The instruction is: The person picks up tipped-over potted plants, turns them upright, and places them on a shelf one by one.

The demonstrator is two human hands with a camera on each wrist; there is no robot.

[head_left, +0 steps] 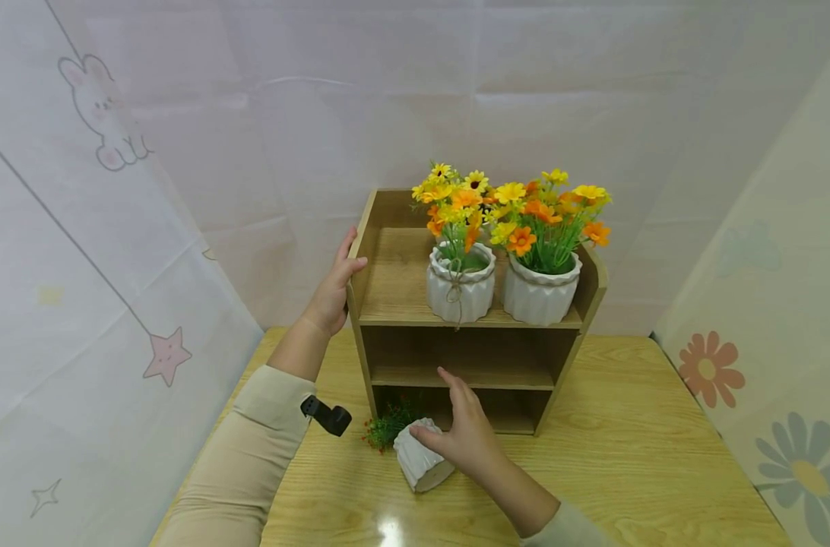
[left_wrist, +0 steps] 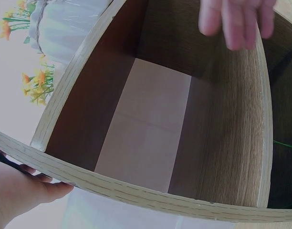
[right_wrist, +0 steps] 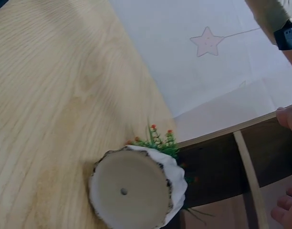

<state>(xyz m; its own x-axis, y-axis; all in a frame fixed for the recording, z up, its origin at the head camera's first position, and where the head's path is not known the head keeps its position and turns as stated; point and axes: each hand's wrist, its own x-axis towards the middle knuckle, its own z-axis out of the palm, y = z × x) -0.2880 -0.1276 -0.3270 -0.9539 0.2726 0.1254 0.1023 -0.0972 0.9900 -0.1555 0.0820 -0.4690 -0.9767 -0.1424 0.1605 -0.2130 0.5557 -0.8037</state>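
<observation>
My left hand (head_left: 329, 296) lies against the outer left side of a small wooden shelf (head_left: 456, 324), its fingers along the panel and its thumb at the front edge. My right hand (head_left: 470, 437) is held in front of the lower tiers with thumb and fingers apart, holding nothing. Beside its thumb, a white ribbed flowerpot (head_left: 418, 456) lies on its side, its base (right_wrist: 129, 191) facing the right wrist camera. Green foliage with small red blooms (head_left: 390, 427) sticks out of that pot toward the shelf's bottom left corner.
On the top tier stand two white pots, the left pot (head_left: 460, 292) tied with twine and the right pot (head_left: 541, 292), both with yellow and orange flowers (head_left: 548, 213). The shelf stands on a wood-grain table (head_left: 613, 456). Patterned cloth walls (head_left: 285, 152) surround it.
</observation>
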